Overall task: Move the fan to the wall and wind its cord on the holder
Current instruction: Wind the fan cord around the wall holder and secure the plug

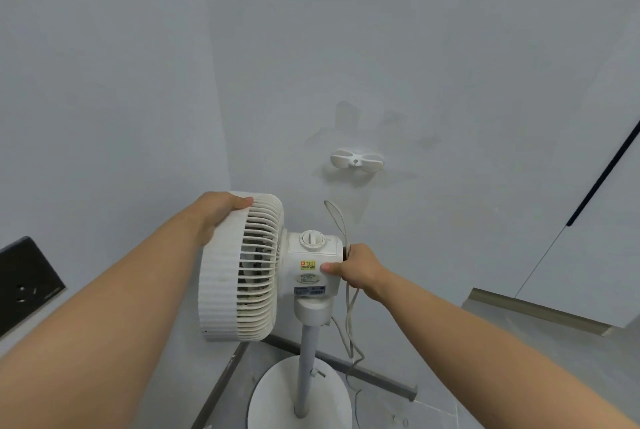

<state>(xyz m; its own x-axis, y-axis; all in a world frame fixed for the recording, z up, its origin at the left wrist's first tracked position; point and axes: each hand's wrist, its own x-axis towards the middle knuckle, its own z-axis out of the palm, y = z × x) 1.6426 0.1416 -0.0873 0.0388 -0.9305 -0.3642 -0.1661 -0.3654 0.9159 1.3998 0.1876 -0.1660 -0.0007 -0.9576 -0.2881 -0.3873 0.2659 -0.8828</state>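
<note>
A white pedestal fan (242, 269) stands in the room's corner on a grey pole (306, 369) and a round base (273, 397). My left hand (216, 215) grips the top of the fan's ribbed head. My right hand (356, 269) holds the rear of the motor housing, thumb on its side. The white cord (349, 324) loops above that hand and hangs down behind the pole to the floor. A white cord holder (356, 161) is fixed on the wall above and right of the fan, with nothing wound on it.
A black socket panel (26, 281) sits on the left wall. A dark skirting strip (377, 378) runs along the wall's foot. At the right stand a white cabinet door with a black handle (602, 175) and a metal threshold strip (536, 311).
</note>
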